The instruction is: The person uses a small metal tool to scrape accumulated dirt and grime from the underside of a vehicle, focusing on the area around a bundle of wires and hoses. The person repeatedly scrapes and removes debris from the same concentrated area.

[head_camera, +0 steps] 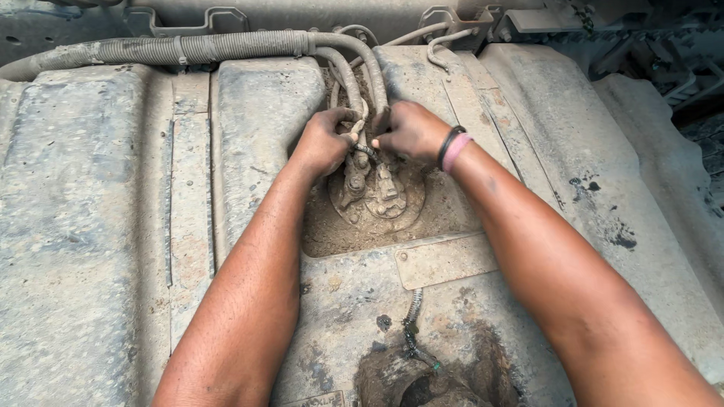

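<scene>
A dusty round pump fitting (377, 197) sits in a dirt-filled recess on top of a large grimy tank (98, 226). Ribbed hoses (226, 47) run in from the upper left and bend down to the fitting. My left hand (326, 139) grips a thin hose connector (362, 143) above the fitting. My right hand (411, 130), with a black and a pink band (452, 149) on its wrist, pinches the same connector from the other side. Both hands are closed tightly, fingertips almost touching.
A flat metal strap (445, 260) crosses the tank below the recess. A short corrugated cable (411, 332) leads to a second dirty opening (422, 380) at the bottom. Metal brackets and frame parts (603, 30) line the top edge.
</scene>
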